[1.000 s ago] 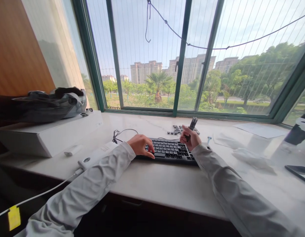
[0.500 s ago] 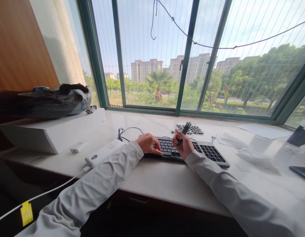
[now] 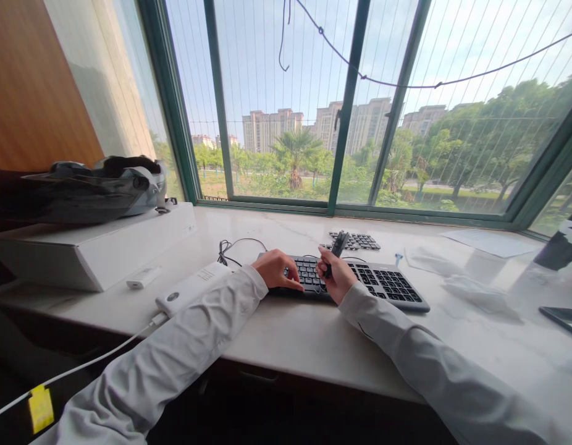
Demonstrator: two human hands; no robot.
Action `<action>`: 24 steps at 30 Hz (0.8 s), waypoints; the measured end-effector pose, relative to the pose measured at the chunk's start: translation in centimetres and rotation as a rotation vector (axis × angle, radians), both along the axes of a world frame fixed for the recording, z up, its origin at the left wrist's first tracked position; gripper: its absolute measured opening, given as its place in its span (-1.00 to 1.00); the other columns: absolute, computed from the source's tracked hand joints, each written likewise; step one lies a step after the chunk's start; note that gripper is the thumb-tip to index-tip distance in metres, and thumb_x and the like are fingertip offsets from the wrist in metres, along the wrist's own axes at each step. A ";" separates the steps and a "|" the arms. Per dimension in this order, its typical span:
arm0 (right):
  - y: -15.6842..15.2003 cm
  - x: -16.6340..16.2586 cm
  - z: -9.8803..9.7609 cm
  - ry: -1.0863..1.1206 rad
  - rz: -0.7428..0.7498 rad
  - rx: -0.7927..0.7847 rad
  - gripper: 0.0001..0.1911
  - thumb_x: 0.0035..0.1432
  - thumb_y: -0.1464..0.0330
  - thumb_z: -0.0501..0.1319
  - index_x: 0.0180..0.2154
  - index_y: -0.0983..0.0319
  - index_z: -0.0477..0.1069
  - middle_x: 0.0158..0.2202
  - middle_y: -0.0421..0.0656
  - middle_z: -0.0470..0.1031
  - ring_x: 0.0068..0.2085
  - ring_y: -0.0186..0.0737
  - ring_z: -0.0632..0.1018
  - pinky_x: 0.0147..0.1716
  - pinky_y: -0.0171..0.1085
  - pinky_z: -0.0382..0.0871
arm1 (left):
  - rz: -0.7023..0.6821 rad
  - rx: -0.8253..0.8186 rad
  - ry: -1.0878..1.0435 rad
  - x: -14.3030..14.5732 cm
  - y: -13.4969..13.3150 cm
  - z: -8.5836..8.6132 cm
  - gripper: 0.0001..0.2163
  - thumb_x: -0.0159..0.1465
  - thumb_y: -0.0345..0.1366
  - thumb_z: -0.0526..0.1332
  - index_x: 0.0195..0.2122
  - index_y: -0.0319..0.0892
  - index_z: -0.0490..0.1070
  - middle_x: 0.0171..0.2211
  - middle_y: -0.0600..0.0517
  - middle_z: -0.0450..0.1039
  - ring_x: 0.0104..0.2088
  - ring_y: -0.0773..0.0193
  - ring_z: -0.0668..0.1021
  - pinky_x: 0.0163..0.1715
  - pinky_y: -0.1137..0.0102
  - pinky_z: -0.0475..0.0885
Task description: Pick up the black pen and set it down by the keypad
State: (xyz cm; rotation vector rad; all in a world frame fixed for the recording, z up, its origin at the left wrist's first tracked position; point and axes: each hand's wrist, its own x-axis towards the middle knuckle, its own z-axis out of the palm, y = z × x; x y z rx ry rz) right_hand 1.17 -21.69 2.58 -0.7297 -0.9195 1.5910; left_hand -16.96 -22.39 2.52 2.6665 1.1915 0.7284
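Note:
A black keyboard (image 3: 397,288) lies on the marble-patterned sill, its right-hand blocks showing square sockets without caps. My left hand (image 3: 275,270) is on its left end, fingers curled over and thumb lying along the front edge. Above the middle keys, my right hand (image 3: 336,279) is closed around a black keycap puller (image 3: 340,242). The puller is tilted, its top sticking up out of the fist and thin wire showing below near the keys. Loose keycaps (image 3: 362,241) lie in rows behind the keyboard. My fingers hide part of the keys.
Left of the keyboard are a white power strip (image 3: 181,295), a small white adapter (image 3: 144,277) and a white box (image 3: 94,259) with a dark bag on it. A blue tool (image 3: 398,259), clear plastic bags (image 3: 480,295) and a phone (image 3: 564,318) lie to the right.
My right hand has moved slightly left and down with the keycap puller, towards the keys. My left hand stays on the keyboard. The whole view has shifted a little.

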 end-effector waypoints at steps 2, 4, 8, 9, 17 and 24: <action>-0.1 0.0 0.1 0.018 -0.001 0.018 -0.59 -0.19 0.23 0.41 -0.57 0.21 0.16 -0.66 -0.35 0.07 -0.61 -0.46 0.13 -0.68 -0.40 0.04 | 0.000 -0.005 -0.004 0.0 0.0 0.0 -0.65 0.02 0.06 0.31 -0.45 -0.16 0.59 -0.52 0.05 0.51 -0.52 0.40 0.46 -0.51 0.52 0.24; -0.2 0.1 0.1 0.033 -0.001 0.008 -0.58 -0.23 0.23 0.43 -0.56 0.21 0.18 -0.65 -0.35 0.08 -0.60 -0.47 0.14 -0.67 -0.40 0.05 | -0.003 -0.006 -0.002 -0.1 0.0 0.0 -0.65 0.02 0.06 0.31 -0.45 -0.16 0.59 -0.51 0.05 0.52 -0.52 0.41 0.45 -0.51 0.52 0.24; -0.6 0.0 0.5 0.074 0.015 -0.048 -0.56 -0.30 0.25 0.47 -0.54 0.21 0.20 -0.63 -0.36 0.09 -0.60 -0.48 0.16 -0.68 -0.40 0.05 | -0.015 -0.007 0.004 0.0 -0.1 0.2 -0.66 0.02 0.04 0.31 -0.45 -0.17 0.59 -0.51 0.05 0.52 -0.52 0.41 0.45 -0.50 0.52 0.25; -0.7 0.0 0.5 0.086 0.022 -0.056 -0.55 -0.31 0.25 0.47 -0.54 0.21 0.19 -0.63 -0.36 0.09 -0.60 -0.48 0.16 -0.68 -0.39 0.03 | -0.022 -0.008 0.002 0.0 -0.1 0.3 -0.67 0.02 0.02 0.32 -0.44 -0.17 0.59 -0.51 0.05 0.52 -0.52 0.42 0.45 -0.49 0.53 0.25; -1.1 -0.2 0.6 0.028 0.062 0.006 -0.57 -0.24 0.22 0.42 -0.55 0.19 0.16 -0.64 -0.36 0.09 -0.61 -0.44 0.15 -0.65 -0.31 -0.02 | -0.066 -0.006 -0.005 0.3 -0.3 0.4 -0.71 0.03 -0.04 0.34 -0.37 -0.16 0.60 -0.50 0.05 0.51 -0.50 0.41 0.47 -0.46 0.53 0.29; -1.1 -0.9 0.2 -0.015 0.032 0.050 -0.66 -0.12 0.20 0.36 -0.52 0.19 0.22 -0.64 -0.34 0.14 -0.59 -0.40 0.17 -0.57 -0.29 0.06 | -0.106 0.003 -0.021 0.4 -0.2 0.0 -0.70 0.05 -0.05 0.33 -0.33 -0.16 0.60 -0.50 0.05 0.50 -0.52 0.42 0.45 -0.45 0.53 0.30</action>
